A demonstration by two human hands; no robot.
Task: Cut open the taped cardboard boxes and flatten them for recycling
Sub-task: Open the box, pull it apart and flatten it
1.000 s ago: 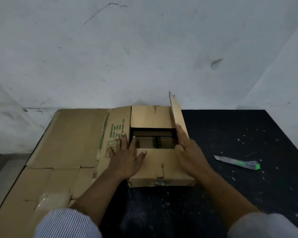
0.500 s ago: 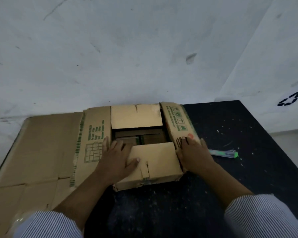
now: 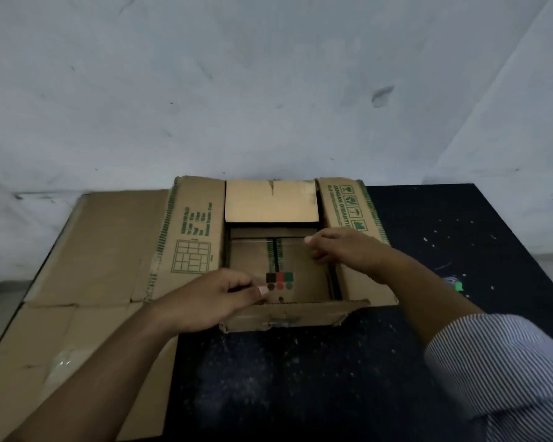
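Observation:
An open cardboard box (image 3: 270, 204) with green print sits on the black table (image 3: 300, 378), all of its top flaps spread outward. Its inner floor (image 3: 300, 269) shows a green stripe and coloured squares. My left hand (image 3: 211, 298) is curled at the near-left rim, thumb and fingers pinched on the edge. My right hand (image 3: 342, 250) reaches over the right wall, its fingers hooked down inside. A utility knife (image 3: 457, 286) with a green end lies on the table to the right, mostly hidden behind my right forearm.
Flattened cardboard sheets (image 3: 93, 250) cover the left part of the table, under the box's left flap. A white wall rises just behind the box. Pale specks litter the dark tabletop at the right. Striped sleeves cover both my forearms.
The near flap, pressed flat over the opening before, is now folded outward, so the box floor shows. Both hands left the flaps and moved to the rim and inside. The view moved closer.

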